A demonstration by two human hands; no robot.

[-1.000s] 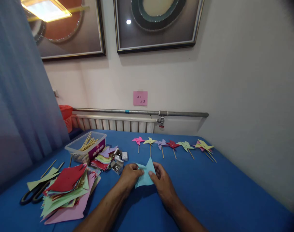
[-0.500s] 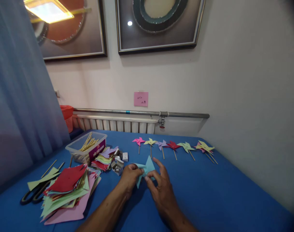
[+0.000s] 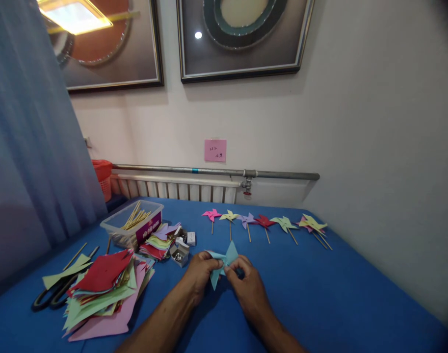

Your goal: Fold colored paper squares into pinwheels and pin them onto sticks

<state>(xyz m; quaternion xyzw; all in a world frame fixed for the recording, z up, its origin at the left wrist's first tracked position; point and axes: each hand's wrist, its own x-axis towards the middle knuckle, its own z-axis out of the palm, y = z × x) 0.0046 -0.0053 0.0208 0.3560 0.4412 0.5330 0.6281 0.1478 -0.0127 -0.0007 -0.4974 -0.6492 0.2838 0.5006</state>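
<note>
Between my hands, above the blue table, is a light-blue paper pinwheel with pointed blades and no stick showing. My left hand pinches its left side, thumb on top near the centre. On the right side my right hand is closed too, thumb and fingers pressed at the middle of the pinwheel. The fingertips cover the centre, so I cannot see what sits there. Left of my hands, a small open box holds shiny metal pins or tacks.
Finished pinwheels on sticks, among them a red one, lie along the far side. A plastic tub holds wooden sticks. At the left are stacked coloured papers and black-handled scissors. A radiator stands behind the table.
My right hand's fingers, spread before, have curled in against the pinwheel's centre. The pinwheel has shifted slightly right and down, with a small turn. My left hand keeps its pinch.
</note>
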